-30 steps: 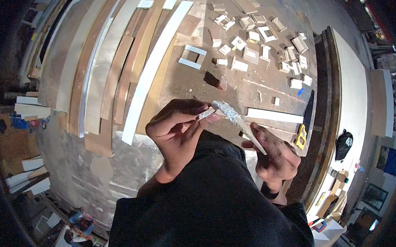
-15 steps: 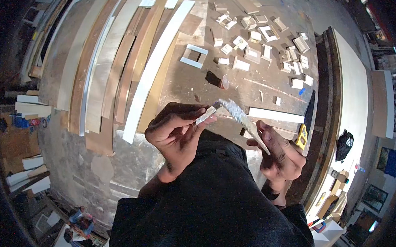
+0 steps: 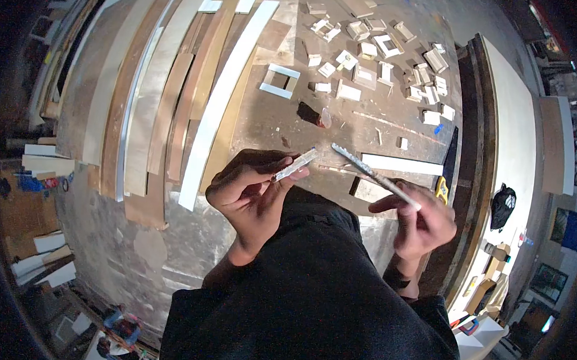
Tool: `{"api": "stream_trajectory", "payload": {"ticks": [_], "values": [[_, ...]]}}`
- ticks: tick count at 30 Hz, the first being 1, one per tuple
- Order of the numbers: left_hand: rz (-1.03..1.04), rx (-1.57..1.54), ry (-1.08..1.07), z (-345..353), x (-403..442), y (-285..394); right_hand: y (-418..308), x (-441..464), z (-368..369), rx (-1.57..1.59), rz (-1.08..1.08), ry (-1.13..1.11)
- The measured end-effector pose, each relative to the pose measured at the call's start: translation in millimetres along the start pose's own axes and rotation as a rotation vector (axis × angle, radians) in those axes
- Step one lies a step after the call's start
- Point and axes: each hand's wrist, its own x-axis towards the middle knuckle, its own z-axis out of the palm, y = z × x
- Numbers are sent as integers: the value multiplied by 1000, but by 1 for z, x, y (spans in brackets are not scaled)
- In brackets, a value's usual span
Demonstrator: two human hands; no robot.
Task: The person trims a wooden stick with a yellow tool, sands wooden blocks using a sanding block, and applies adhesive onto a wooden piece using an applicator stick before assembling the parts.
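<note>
My left hand (image 3: 252, 194) pinches a small flat piece of wood (image 3: 297, 164) between thumb and fingers. Its upward-facing edge looks pale and coated. Thumb and fingers of my right hand (image 3: 422, 218) are closed on a thin flat stick (image 3: 375, 176), whose far end is crusted with a whitish substance. That tip is a short way right of the small piece, apart from it. Beyond both hands a small clear cup (image 3: 324, 119) stands on the worktable (image 3: 265, 124). A white strip (image 3: 402, 164) lies behind my right hand.
Several small wooden block assemblies (image 3: 364, 74) are scattered at the back right. Long boards (image 3: 157, 97) lie side by side at the left. A square frame (image 3: 280, 81) rests near them. At the right are a yellow-handled tool (image 3: 442, 188) and a pale panel (image 3: 512, 145).
The stick's tip has come away from the small piece, moving right. My right hand has shifted slightly right and turned; my left hand has barely moved and keeps its pinch.
</note>
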Motion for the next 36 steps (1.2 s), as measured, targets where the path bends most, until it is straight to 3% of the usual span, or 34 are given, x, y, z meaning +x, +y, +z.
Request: {"api": "stream_trajectory", "payload": {"ticks": [1, 3, 4, 7, 10, 16, 18, 19, 22, 26, 31, 36], "values": [[2, 0, -2, 1, 0, -2, 5, 0, -2, 83, 50, -15], [29, -86, 11, 3, 0, -6, -8, 3, 10, 671, 428, 41], [30, -87, 8, 4, 0, -4, -6, 6, 12, 807, 540, 25], [-68, -69, -30, 5, 1, 4, 10, 10, 22, 1059, 641, -53], [-136, -80, -46, 4, 0, 4, 18, 12, 25, 1127, 680, -114], [-53, -175, -82, 5, 3, 0, 28, 16, 29, 1061, 742, -140], [-250, -239, -175, -1, 3, 1, 33, 20, 25, 1041, 730, -174], [-252, -239, -176, 0, 4, 2, 36, 22, 22, 1041, 731, -173], [-518, -512, -244, 0, 9, -2, 40, 28, 17, 1109, 653, -203], [-578, -615, -297, 2, 10, -3, 38, 37, 17, 1044, 649, -318], [-693, -658, -332, 0, 11, -6, 49, 41, 18, 1017, 756, -308], [-751, -610, -365, -2, 14, -6, 50, 44, 13, 1054, 676, -293]]}}
